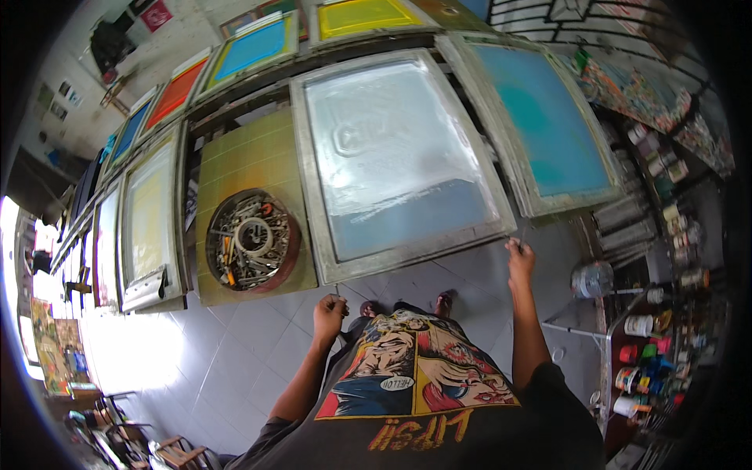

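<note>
My left hand [329,316] is closed just below the front left of a large screen frame [399,157] with a pale, glossy mesh; a thin piece shows at its fingertips, too small to name. My right hand [519,258] is closed at the frame's front right corner, pinching something thin that I cannot make out. A round tin [282,251] full of metal hardware and small tools sits on an olive board [243,145] left of the frame. A blue-green screen [548,125] lies to the right.
Yellow [356,19], blue [248,53] and red [177,88] screens line the back, with more [149,219] at left. A water jug [591,280], a rack of paint containers [638,368] and a metal grille [603,23] are at right; stools [180,450] stand lower left on the tiled floor [219,360].
</note>
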A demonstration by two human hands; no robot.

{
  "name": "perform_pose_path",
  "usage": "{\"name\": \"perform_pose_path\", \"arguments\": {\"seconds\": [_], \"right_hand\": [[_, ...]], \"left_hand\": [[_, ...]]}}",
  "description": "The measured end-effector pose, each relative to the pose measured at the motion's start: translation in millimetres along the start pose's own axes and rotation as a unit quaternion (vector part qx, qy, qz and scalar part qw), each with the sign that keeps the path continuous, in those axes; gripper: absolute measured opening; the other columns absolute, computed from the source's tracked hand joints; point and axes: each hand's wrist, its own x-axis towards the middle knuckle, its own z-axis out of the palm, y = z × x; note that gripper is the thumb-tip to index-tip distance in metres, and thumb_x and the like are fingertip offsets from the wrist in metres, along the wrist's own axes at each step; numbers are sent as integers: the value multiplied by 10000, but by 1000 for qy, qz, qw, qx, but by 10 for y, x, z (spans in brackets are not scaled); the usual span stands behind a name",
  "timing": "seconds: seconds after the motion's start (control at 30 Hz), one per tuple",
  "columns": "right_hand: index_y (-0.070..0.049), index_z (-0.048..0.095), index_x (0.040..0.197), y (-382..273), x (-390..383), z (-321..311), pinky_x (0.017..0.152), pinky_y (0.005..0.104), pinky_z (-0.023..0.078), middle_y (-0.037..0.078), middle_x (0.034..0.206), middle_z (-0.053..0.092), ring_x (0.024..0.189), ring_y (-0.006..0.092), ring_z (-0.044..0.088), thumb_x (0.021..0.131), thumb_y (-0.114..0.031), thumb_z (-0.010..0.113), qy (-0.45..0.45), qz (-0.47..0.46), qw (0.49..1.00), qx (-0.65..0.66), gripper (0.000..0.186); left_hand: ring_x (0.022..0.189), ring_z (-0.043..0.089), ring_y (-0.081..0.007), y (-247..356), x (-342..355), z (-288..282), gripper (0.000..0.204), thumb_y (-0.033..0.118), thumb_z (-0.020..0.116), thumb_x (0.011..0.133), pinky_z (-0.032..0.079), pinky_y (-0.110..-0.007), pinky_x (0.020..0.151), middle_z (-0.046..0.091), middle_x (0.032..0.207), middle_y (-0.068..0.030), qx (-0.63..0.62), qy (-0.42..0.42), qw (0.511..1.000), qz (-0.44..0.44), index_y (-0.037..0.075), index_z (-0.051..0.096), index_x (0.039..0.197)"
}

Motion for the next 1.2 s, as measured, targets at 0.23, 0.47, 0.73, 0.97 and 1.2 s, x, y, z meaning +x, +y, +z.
{"name": "perform_pose_path", "arguments": {"seconds": [0.23, 0.47, 0.73, 0.97, 1.2], "right_hand": [[59, 606, 1044, -146, -54, -63, 809, 302, 455, 123, 938, 661, 895, 200, 632, 894, -204, 600, -42, -40, 997, -47, 303], [-21, 636, 1058, -556, -106, -655, 796, 380, 481, 193, 1000, 653, 946, 344, 622, 866, -192, 557, -127, -116, 930, -324, 269], [-52, 679, 971, -1225, 215, -522, 769, 407, 484, 152, 951, 665, 883, 337, 621, 808, -176, 620, -251, -224, 781, -526, 213], [-89, 699, 923, -1401, 402, -388, 761, 408, 492, 128, 916, 672, 880, 316, 625, 768, -179, 648, -296, -255, 730, -560, 186], [-71, 696, 898, -1597, 491, -224, 754, 385, 494, 128, 881, 672, 862, 308, 629, 759, -169, 665, -349, -251, 685, -588, 173]], "left_hand": [[628, 539, -100, 58, 17, 24, 174, 221, 546, 931, 424, -226, 583, 609, 750, -40, -192, -3, 981, -39, 51, 570, 900], [643, 528, -94, 216, -37, 145, 180, 251, 513, 955, 430, -227, 595, 595, 790, -32, -285, 25, 956, -66, 74, 538, 973], [611, 511, -85, 13, 77, 45, 137, 222, 521, 949, 412, -216, 568, 576, 791, -14, -301, -18, 952, -48, 93, 525, 994], [577, 512, -93, 171, 38, 53, 108, 196, 504, 957, 413, -226, 545, 581, 800, -43, -265, -10, 963, -44, 91, 495, 980], [602, 516, -111, 147, 57, 22, 255, 320, 448, 978, 416, -241, 550, 578, 843, -67, -243, -25, 969, -20, 69, 491, 984]]}}
